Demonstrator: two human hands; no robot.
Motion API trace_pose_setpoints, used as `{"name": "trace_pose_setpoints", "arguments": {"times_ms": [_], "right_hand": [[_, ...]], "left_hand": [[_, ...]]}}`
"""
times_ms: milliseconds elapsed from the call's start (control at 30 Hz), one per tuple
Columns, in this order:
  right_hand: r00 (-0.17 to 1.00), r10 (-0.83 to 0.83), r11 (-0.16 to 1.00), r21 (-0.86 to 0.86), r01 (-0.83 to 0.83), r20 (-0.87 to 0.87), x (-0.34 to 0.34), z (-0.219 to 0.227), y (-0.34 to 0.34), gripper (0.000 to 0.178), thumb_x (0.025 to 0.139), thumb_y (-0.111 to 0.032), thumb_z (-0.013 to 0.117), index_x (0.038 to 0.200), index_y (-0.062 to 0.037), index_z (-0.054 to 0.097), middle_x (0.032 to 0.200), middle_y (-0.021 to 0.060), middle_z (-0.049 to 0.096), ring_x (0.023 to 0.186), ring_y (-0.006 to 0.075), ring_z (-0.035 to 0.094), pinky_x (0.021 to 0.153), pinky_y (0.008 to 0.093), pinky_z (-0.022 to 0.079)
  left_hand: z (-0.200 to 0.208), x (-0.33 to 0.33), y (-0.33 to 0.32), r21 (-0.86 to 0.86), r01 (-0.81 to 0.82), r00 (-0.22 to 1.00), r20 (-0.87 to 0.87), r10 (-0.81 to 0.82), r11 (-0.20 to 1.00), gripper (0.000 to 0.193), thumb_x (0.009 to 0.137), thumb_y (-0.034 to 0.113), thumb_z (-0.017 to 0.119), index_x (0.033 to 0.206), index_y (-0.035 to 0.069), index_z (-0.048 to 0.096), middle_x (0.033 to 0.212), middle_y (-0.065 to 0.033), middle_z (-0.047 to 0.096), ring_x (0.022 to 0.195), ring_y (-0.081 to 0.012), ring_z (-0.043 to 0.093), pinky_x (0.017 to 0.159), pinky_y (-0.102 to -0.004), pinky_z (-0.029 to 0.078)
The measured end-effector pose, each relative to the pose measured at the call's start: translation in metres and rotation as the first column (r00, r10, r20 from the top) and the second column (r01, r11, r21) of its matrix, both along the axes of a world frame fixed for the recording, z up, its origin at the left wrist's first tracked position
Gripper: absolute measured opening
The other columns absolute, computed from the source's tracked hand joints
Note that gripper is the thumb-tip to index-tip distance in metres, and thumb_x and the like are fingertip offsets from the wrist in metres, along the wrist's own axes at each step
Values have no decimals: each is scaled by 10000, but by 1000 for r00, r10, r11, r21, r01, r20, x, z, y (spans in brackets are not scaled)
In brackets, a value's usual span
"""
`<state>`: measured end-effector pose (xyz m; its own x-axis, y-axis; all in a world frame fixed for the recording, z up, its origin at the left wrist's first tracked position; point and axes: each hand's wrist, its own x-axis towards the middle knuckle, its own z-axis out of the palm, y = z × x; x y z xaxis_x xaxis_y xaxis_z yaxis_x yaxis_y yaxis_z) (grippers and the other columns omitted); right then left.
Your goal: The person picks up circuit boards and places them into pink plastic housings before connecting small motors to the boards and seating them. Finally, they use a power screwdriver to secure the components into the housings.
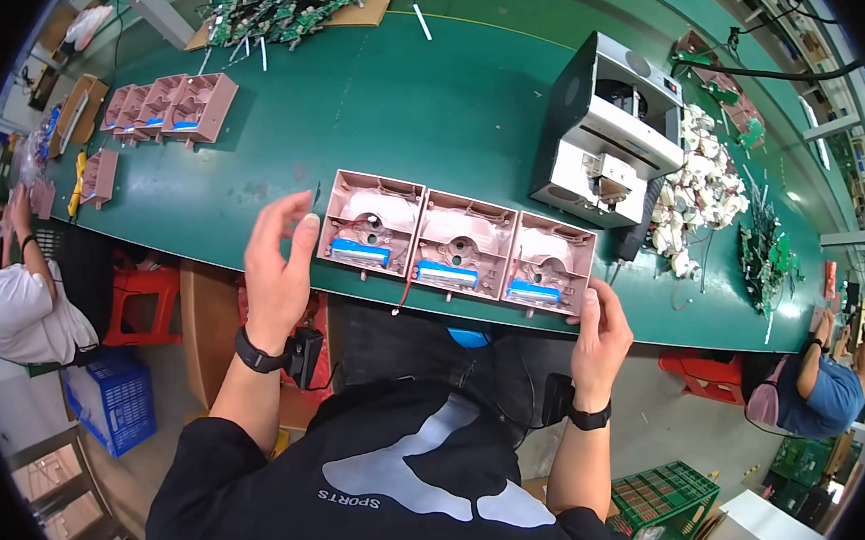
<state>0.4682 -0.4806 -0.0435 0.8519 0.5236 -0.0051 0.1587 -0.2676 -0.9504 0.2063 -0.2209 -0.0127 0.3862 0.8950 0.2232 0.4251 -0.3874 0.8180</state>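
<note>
Three pink plastic housings stand in a row, open side up, near the table's front edge: the left housing (371,221), the middle housing (462,244) and the right housing (550,265). Each has a blue-wrapped, battery-like pack (359,254) along its near side. A thin red wire (404,295) hangs from between the left and middle ones. Just left of the row is my left hand (281,259), open and empty, thumb and fingers apart. At the right housing's near right corner, my right hand (604,332) touches its side with stretched fingers, not wrapped round it.
A grey-and-white machine (613,132) stands behind on the right, beside piled white parts (699,193). Green circuit boards (281,4) are heaped at the far left. More pink housings (173,108) sit on the left. People work at both sides.
</note>
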Motion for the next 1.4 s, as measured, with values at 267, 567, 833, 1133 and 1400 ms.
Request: {"name": "trace_pose_setpoints", "arguments": {"times_ms": [267,567,833,1133,1400], "right_hand": [[985,5,996,-86,10,173,-5,-2,9,247,1033,-109,646,1205,67,673,998,105,686,853,145,660,712,277,542],[937,5,991,-125,41,349,2,-4,22,260,1055,-125,618,1206,78,675,1024,87,699,865,133,621,745,270,498],[950,-28,993,-101,62,310,5,-9,26,268,1067,-136,599,1213,74,677,1055,97,713,911,148,637,815,276,511],[935,-237,970,11,243,263,-4,-19,16,235,1089,-147,566,1113,56,681,877,40,665,744,88,577,666,241,465],[946,-167,979,-64,192,278,-5,-30,6,225,1100,-161,550,1045,18,674,744,-12,593,610,30,457,546,213,350]], "left_hand": [[-36,-10,6,-147,46,999,31,-42,988,360,1094,265,530,1200,-41,689,1085,-159,721,1009,-241,678,905,-347,513],[-43,-13,7,-109,66,998,23,-64,992,337,1108,197,495,1162,-65,701,1032,-103,734,950,-152,662,860,-305,518],[-40,-4,3,-16,22,998,61,-21,1000,261,1060,160,556,1088,-42,719,945,-143,714,862,-231,680,793,-334,516],[-48,0,-1,-117,-68,988,133,83,991,273,1078,169,533,1121,-40,703,989,-137,728,900,-217,687,827,-337,524],[-49,4,6,-73,-75,992,92,81,995,285,1091,159,509,1121,-49,700,1018,-122,739,912,-192,681,841,-327,528]]}}
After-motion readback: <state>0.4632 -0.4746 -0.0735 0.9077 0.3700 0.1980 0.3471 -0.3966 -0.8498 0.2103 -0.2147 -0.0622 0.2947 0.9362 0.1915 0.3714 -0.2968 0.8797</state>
